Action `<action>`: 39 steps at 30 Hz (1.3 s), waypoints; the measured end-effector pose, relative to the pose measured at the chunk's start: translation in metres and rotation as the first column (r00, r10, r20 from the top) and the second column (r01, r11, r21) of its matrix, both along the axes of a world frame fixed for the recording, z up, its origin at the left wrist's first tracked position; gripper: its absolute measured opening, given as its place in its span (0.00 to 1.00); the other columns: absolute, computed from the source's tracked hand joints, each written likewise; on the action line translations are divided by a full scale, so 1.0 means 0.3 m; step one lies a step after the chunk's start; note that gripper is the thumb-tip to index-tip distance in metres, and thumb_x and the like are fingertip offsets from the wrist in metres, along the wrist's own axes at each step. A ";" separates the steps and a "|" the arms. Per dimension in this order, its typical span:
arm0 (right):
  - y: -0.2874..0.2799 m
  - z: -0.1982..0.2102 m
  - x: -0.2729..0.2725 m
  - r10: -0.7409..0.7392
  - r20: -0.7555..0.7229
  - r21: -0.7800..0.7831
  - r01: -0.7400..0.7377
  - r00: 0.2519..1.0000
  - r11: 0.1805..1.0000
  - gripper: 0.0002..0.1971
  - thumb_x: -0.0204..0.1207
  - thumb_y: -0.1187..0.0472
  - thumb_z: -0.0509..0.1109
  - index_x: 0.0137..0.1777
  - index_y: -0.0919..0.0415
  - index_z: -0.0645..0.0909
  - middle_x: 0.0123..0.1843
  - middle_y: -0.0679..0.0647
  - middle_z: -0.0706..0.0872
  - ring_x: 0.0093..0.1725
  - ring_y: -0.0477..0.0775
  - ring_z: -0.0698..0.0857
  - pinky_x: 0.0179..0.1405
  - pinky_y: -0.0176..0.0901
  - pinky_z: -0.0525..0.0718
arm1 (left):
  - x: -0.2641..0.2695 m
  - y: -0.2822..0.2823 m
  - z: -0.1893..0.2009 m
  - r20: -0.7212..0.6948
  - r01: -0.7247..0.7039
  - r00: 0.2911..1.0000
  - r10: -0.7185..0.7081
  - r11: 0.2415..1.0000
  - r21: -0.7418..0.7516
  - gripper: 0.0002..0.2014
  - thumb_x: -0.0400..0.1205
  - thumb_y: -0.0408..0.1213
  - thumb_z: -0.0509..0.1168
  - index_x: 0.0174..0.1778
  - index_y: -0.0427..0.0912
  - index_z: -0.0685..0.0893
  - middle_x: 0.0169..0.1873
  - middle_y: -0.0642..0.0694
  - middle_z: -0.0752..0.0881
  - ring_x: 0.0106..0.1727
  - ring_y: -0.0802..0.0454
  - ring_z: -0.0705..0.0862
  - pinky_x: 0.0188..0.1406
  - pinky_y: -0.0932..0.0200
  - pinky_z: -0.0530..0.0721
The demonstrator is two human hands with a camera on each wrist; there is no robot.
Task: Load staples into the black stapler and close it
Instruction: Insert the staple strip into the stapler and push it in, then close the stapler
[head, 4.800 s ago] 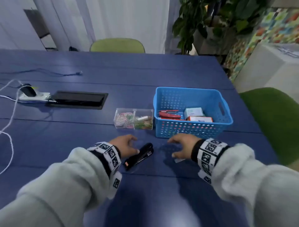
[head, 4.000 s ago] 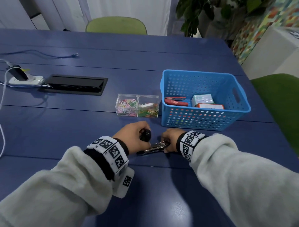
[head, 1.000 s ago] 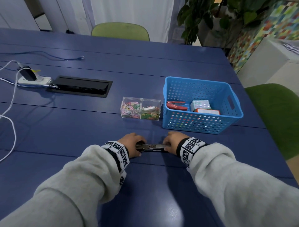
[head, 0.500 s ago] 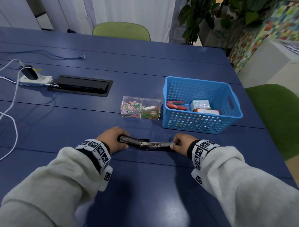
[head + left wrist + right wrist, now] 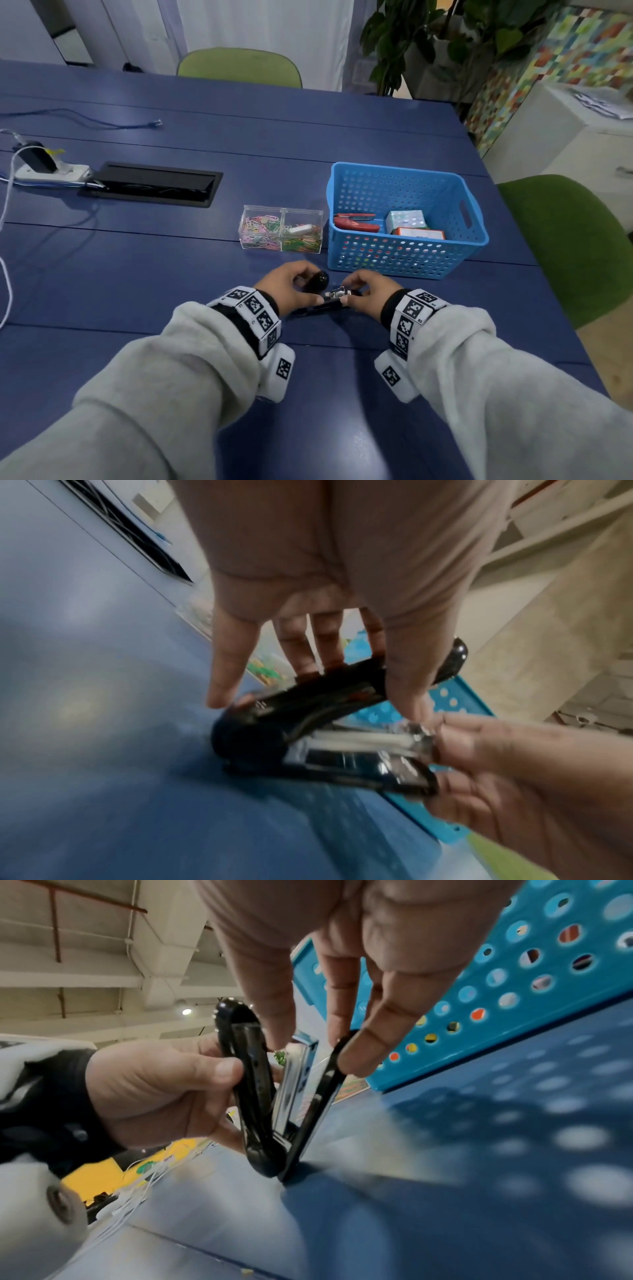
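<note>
The black stapler (image 5: pixel 320 291) stands half open in a V on the blue table (image 5: pixel 171 274), hinge end down. My left hand (image 5: pixel 303 289) grips its black top arm (image 5: pixel 342 685) between thumb and fingers. My right hand (image 5: pixel 346 293) pinches the front end, with the thumb on the black base (image 5: pixel 325 1085) and a finger at the tip of the metal magazine (image 5: pixel 359 741). The right wrist view shows my right hand (image 5: pixel 316 1051) and the top arm (image 5: pixel 246 1069) a little apart from the magazine. Whether staples lie in the magazine I cannot tell.
A blue basket (image 5: pixel 476 240) just beyond my hands holds a red stapler (image 5: pixel 356 222) and two small boxes (image 5: pixel 406 221). A clear box of paper clips (image 5: pixel 281 233) sits to its left. A black cable hatch (image 5: pixel 150 185) and a power strip (image 5: pixel 51 169) lie far left.
Half a second ago the stapler lay spread almost flat between my hands. Both hands have come together and the top arm has swung up toward the base.
</note>
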State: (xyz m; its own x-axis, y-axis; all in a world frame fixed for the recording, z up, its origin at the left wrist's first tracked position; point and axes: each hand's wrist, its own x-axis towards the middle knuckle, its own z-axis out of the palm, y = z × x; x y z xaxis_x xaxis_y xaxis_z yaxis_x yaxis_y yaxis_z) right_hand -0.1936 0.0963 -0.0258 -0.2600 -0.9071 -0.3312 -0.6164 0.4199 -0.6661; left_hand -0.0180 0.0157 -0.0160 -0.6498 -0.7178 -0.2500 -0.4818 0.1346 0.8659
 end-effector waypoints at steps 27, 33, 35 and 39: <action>-0.030 -0.064 -0.001 -0.215 0.348 0.179 0.161 0.913 0.971 0.08 0.72 0.61 0.74 0.32 0.55 0.81 0.31 0.52 0.82 0.32 0.49 0.82 0.42 0.39 0.88 | -0.032 -0.009 -0.103 0.395 0.144 0.916 -0.076 0.979 -0.144 0.28 0.68 0.38 0.75 0.65 0.50 0.78 0.61 0.41 0.78 0.64 0.43 0.78 0.69 0.53 0.74; -0.011 -0.072 -0.020 -0.266 0.503 0.182 0.200 0.822 0.963 0.07 0.74 0.66 0.72 0.35 0.57 0.82 0.32 0.55 0.83 0.28 0.45 0.83 0.22 0.28 0.84 | 0.009 -0.021 -0.118 0.406 0.116 0.911 -0.078 0.991 -0.068 0.24 0.70 0.42 0.74 0.62 0.52 0.78 0.57 0.46 0.80 0.60 0.46 0.80 0.61 0.56 0.76; -0.002 -0.064 -0.029 -0.272 0.570 0.173 0.210 0.776 0.962 0.07 0.75 0.68 0.70 0.36 0.59 0.83 0.34 0.56 0.83 0.32 0.48 0.83 0.24 0.29 0.84 | 0.017 -0.021 -0.111 0.332 0.060 0.942 -0.053 0.998 -0.012 0.21 0.69 0.41 0.75 0.58 0.54 0.80 0.50 0.49 0.82 0.55 0.48 0.82 0.58 0.57 0.77; 0.010 -0.021 -0.040 -0.240 0.614 0.160 0.179 0.752 0.971 0.05 0.78 0.70 0.65 0.51 0.64 0.80 0.37 0.54 0.81 0.36 0.47 0.81 0.25 0.28 0.85 | 0.016 -0.030 -0.083 0.208 0.034 0.977 -0.039 0.999 0.029 0.17 0.67 0.37 0.77 0.46 0.58 0.81 0.44 0.49 0.85 0.47 0.50 0.83 0.60 0.54 0.82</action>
